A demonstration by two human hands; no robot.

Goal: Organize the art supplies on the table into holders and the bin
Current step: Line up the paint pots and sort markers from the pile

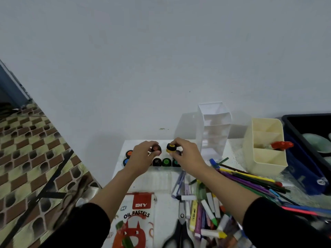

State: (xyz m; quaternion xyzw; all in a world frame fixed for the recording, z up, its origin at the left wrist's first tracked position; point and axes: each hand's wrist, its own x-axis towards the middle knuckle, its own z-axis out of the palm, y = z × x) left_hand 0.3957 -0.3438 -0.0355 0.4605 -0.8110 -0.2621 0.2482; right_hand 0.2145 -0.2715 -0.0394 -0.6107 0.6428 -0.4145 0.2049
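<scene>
Sorting paint pots: left hand (141, 156) pinches brown-capped pot (156, 149), right hand (186, 154) pinches yellow-capped pot (171, 148), both over clear tray (161, 170) at far tabletop (236, 151) edge. Likely next: seat each upright in free slot. Pencils (250, 181), pastels (211, 212), scissors (181, 228) lie loose; cream holder (265, 158), blue bin (304, 169) at right.

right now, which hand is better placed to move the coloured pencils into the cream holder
Right hand, likely: the coloured pencils and cream holder lie on its side. It holds a yellow-lidded pot, to set down first.
</scene>
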